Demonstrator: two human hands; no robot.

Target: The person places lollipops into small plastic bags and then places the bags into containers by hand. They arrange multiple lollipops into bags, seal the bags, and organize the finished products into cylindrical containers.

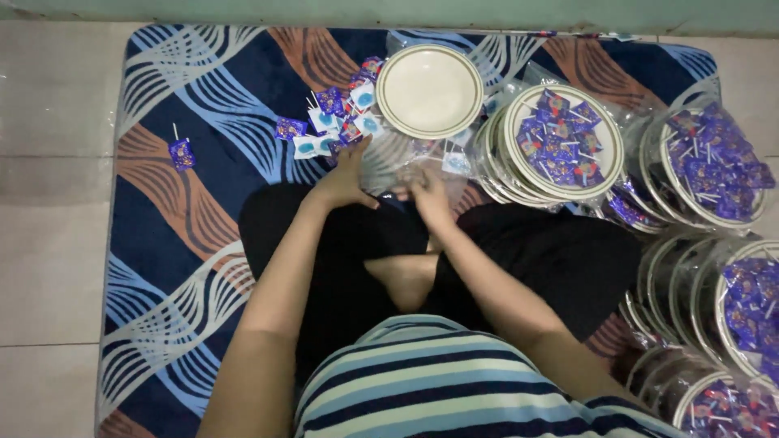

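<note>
Both hands, left hand (pixel 345 180) and right hand (pixel 428 197), pinch the clear plastic bag (pixel 398 162) near the empty plate (pixel 428 91). Best to hold its mouth wide, I'd say; wrapped lollipops (pixel 337 122) lie just left.

My left hand (pixel 345 180) and right hand (pixel 428 199) blur into the clear plastic bag (pixel 398 162), so I can't tell my grip. At three to five o'clock, the stacked plates of sweets (pixel 751 312) are cut off by the edge. The loose sweets (pixel 337 122) at eleven o'clock are too small to read.
</note>
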